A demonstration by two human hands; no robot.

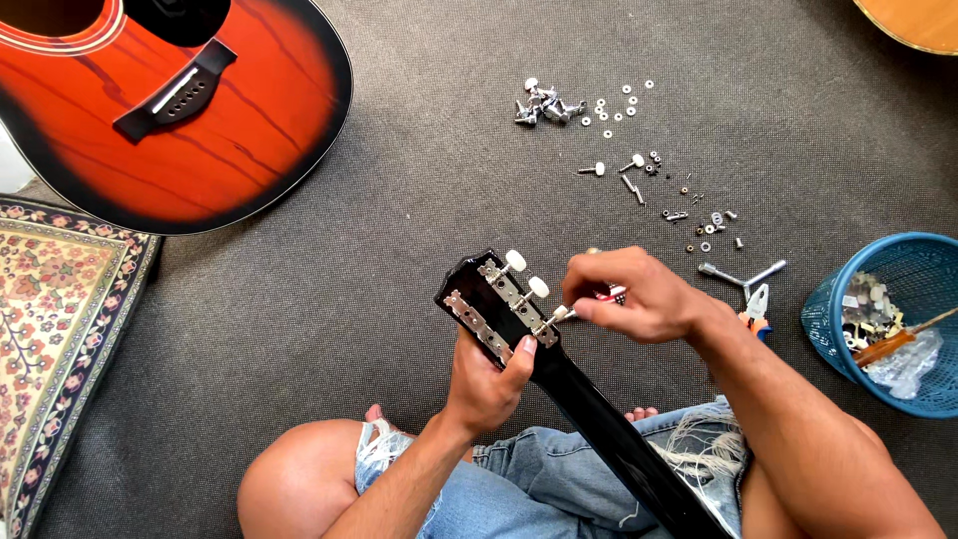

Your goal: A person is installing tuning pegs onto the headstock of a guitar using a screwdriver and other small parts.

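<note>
The left hand (486, 384) is wrapped around the black guitar neck (599, 419) just below the headstock (494, 304), thumb pressed against the near edge, fingers closed behind it and out of sight; the headstock rises from that hand, back side up, tilted away toward the upper left, with two metal tuner strips along it and white tuning pegs (527, 275) jutting from its right edge; the right hand (634, 297) sits just right of the headstock, fingers pinched together on a small tool with a red and white handle (611, 293), whose tip meets the lowest peg on that edge; beyond the right hand, farther out on the grey carpet (329, 289), lies a scatter of loose tuners, washers and screws (619, 140); to the right of the right wrist rest a metal cross wrench (743, 274) and pliers with red and blue grips (756, 304), partly hidden by the forearm; farther right stands a blue mesh basket (913, 329) holding small parts, plastic wrap and a screwdriver with an amber handle; well off to the upper left of the left hand lies a red sunburst acoustic guitar body (200, 110), and below it a patterned floral rug (55, 309); the neck runs down across knees in torn jeans (559, 479).
</note>
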